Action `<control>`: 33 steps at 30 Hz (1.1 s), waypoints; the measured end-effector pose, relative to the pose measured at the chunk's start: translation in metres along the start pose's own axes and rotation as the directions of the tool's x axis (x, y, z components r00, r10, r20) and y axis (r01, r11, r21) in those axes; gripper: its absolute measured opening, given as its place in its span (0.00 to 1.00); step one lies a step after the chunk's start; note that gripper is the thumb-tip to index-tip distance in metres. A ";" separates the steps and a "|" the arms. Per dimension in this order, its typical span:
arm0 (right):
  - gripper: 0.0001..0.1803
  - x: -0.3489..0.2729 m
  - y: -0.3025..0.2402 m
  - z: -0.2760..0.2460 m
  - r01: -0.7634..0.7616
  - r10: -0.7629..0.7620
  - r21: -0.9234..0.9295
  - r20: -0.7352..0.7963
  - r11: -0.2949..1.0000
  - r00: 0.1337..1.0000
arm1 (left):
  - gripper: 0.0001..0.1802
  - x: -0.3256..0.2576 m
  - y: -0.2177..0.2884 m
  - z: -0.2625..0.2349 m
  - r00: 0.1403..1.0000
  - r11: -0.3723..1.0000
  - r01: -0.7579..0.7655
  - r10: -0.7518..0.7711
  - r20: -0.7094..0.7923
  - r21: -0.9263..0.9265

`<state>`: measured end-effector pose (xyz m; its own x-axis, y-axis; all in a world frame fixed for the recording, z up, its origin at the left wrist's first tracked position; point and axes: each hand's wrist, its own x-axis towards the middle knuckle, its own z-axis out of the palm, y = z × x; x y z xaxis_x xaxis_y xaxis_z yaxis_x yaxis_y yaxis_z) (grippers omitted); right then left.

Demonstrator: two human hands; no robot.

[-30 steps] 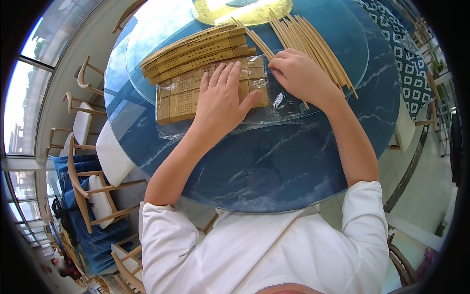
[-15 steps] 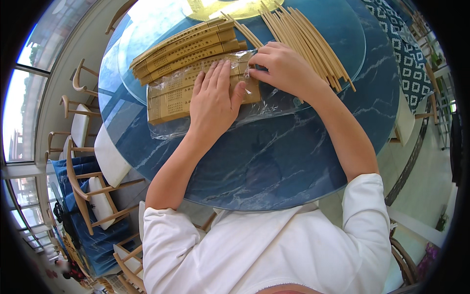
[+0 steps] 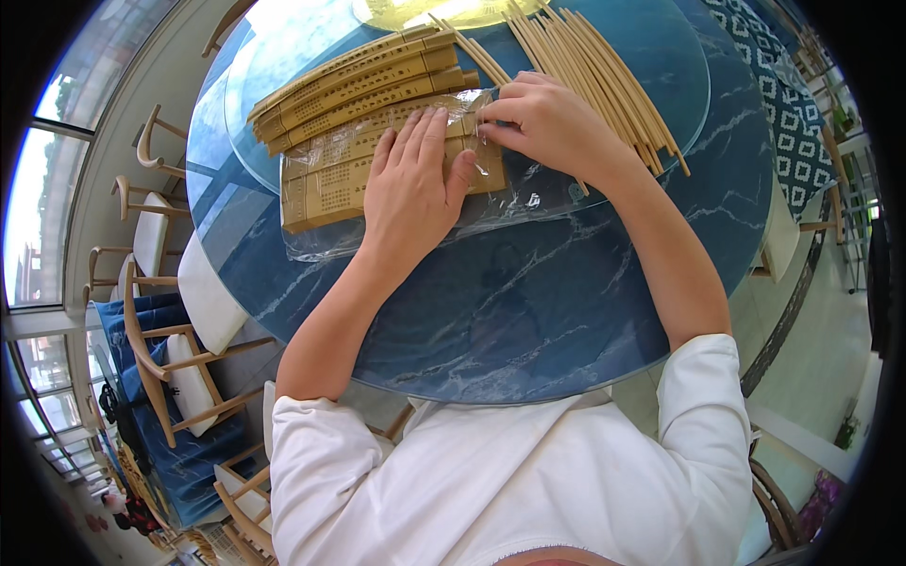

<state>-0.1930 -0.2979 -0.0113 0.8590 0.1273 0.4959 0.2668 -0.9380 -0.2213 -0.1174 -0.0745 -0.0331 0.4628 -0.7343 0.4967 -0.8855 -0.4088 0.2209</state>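
Head view: right hand (image 3: 552, 121) pinches clear bag (image 3: 519, 205), brown packet (image 3: 330, 191) extending lengthwise leftward from that grip, under flat left hand (image 3: 411, 193).

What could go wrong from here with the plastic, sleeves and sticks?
1. The right hand has its fingers at the crinkled clear plastic by the end of the wrapped brown pack; the plastic might tear or snag there.
2. Loose brown sleeves lie right along the pack's far side; if the pack slips under the flat left hand, they could get pushed askew.
3. Loose wooden sticks lie close to the right wrist; a bump could roll them.
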 end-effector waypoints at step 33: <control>0.09 0.008 0.006 -0.002 0.192 -0.184 -0.098 0.086 0.976 0.979 | 0.31 0.000 -0.001 -0.001 1.000 1.000 0.006 -0.006 0.031 -0.010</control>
<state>-0.1850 -0.3035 -0.0068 0.8296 0.3250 0.4541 0.3827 -0.9231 -0.0386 -0.1166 -0.0737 -0.0324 0.4688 -0.7484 0.4692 -0.8831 -0.4075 0.2324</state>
